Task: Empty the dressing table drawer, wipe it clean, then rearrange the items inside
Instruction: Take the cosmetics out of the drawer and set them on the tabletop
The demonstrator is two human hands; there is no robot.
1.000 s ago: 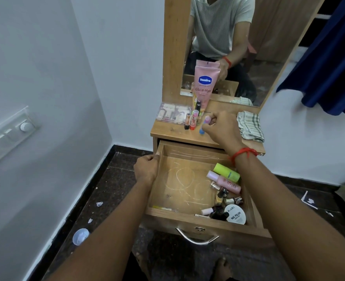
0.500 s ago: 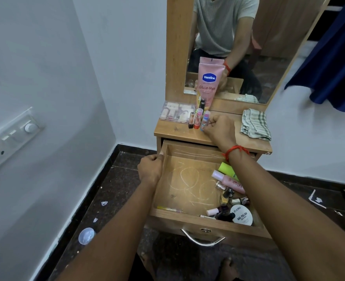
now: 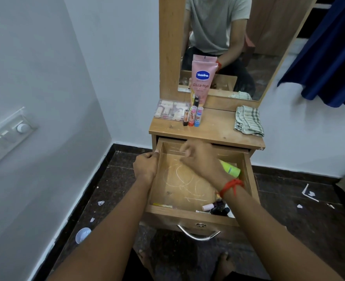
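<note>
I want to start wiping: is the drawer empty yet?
Not empty: the drawer holds a green tube and small bottles on its right side.

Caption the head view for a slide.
Left hand grips the side of the open drawer while the blurred right hand hovers over it.

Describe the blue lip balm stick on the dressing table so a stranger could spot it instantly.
Find the wooden table top below the mirror. In front of the pink Vaseline tube, three small sticks stand in a row. The blue lip balm stick is rightmost, the only blue-based one; the middle stick is red-based, the left stick dark.
</note>
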